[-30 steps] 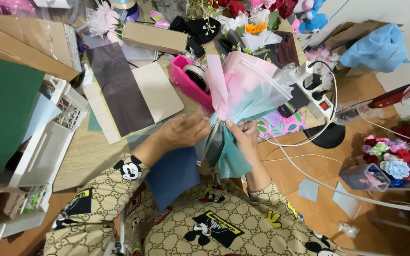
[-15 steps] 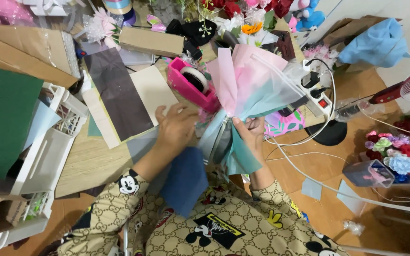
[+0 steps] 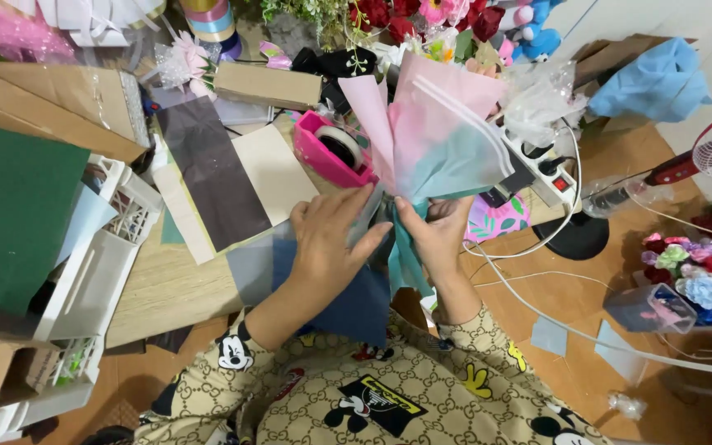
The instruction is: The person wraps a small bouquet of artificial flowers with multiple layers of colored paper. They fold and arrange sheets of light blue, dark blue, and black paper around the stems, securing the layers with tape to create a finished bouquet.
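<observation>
Both hands gripping a paper-wrapped bouquet at its neck.

The left hand lies flat, fingers closed over the bouquet wrap; the right hand clasps the stem from 3 o'clock. The pink and teal bouquet fans toward 12 over the worktop. A pink tape dispenser sits at 11, a white crate at 9, a power strip at 2.

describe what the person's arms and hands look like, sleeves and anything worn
Both hands, the left hand and the right hand, are bare: no gloves, and no rings or watch that show. The forearms are uncovered too. The sleeves are pushed up toward the elbows; they belong to a beige top with a repeating brown interlocking pattern, scattered with black, white and yellow cartoon mouse figures.
</observation>
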